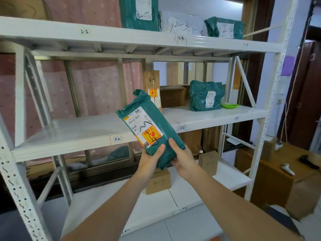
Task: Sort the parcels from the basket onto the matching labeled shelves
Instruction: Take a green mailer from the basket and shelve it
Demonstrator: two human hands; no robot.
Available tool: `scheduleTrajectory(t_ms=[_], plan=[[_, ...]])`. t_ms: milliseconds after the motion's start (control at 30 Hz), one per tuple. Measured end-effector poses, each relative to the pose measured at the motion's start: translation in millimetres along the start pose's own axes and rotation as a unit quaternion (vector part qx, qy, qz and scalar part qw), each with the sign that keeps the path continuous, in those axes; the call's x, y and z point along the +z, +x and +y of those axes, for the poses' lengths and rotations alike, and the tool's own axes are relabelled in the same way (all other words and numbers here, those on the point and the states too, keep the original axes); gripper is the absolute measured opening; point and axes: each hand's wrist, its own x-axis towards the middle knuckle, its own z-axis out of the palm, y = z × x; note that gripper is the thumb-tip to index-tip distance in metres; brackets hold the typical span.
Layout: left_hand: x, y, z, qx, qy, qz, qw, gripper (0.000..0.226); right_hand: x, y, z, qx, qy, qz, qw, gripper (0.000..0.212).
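Green parcel (pixel 149 126), underside behind hands

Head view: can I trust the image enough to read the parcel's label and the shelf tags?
Head view: wide-angle bend curves the shelf rails; glare on the 3-3 shelf; held green parcel sharp, its scrawl looks like 3-4; 3-2 tag legible, far-right tags too small.

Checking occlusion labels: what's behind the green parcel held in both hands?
Behind the green parcel: the shelf edge marked 3-2, and the lower part of a tall cardboard box marked 3-3. The box's base is covered.
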Motion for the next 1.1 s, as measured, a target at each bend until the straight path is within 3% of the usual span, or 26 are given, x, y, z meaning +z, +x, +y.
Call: scheduleTrajectory(t_ms=[67,200,300,433,533,600,733,900,1000,1100], plan=[[-5,2,1,0.001,-0.003,0.042,0.999,0.042,2,-1,8,0.022,0.010,-0.015,1.000,0.063],[-30,7,6,-0.037,0.067,0.040,0.996,0.056,-9,0,6,0.064,-0.081,-0.052,0.993,0.065],[-51,8,19,-0.055,0.149,-0.009,0.987,0.066,-16,7,-10,0.028,-0.129,-0.041,0.990,0.073],[-77,9,33,-0.066,0.287,-0.068,0.953,0.054,-19,18,-50,-0.058,-0.141,0.035,0.988,0.110],[-85,8,35,-0.069,0.412,-0.105,0.902,0.052,-21,15,-78,-0.097,-0.231,0.059,0.966,0.088],[-85,7,33,-0.069,0.469,-0.124,0.872,0.044,-22,9,-88,-0.093,-0.338,0.025,0.936,0.068],[-78,4,32,-0.055,0.508,-0.138,0.849,0.042,-27,2,-77,-0.044,-0.479,-0.054,0.875,0.035],[-70,6,39,-0.008,0.494,-0.090,0.865,0.060,-35,-5,-56,-0.071,-0.526,-0.048,0.846,0.062],[-65,1,43,0.034,0.456,-0.038,0.888,0.072,-38,-9,-48,-0.098,-0.494,0.008,0.864,0.068],[-55,-10,44,0.072,0.330,0.057,0.939,0.072,-39,-13,-41,-0.112,-0.452,0.065,0.882,0.059]])
